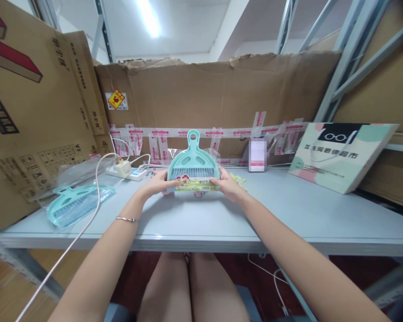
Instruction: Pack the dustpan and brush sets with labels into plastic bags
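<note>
Upright in the middle of the table stands a mint-green dustpan and brush set (193, 160), its handle pointing up and grey bristles showing above a printed card strip. Clear plastic film sticks out around it. My left hand (157, 182) grips its left edge, thumb across the front. On the opposite edge, my right hand (229, 183) holds it the same way, thumb on the card. A second dustpan and brush set (77, 203) lies in clear plastic at the table's left side. Something green and yellow (238, 179) is partly hidden behind my right hand.
A white power strip (129, 173) with a plug sits at back left; its white cable (98, 197) runs over the front edge. A phone (257, 154) leans against the back cardboard (201, 96). At right stands a printed box (339, 154); a large carton (36, 112) is at left.
</note>
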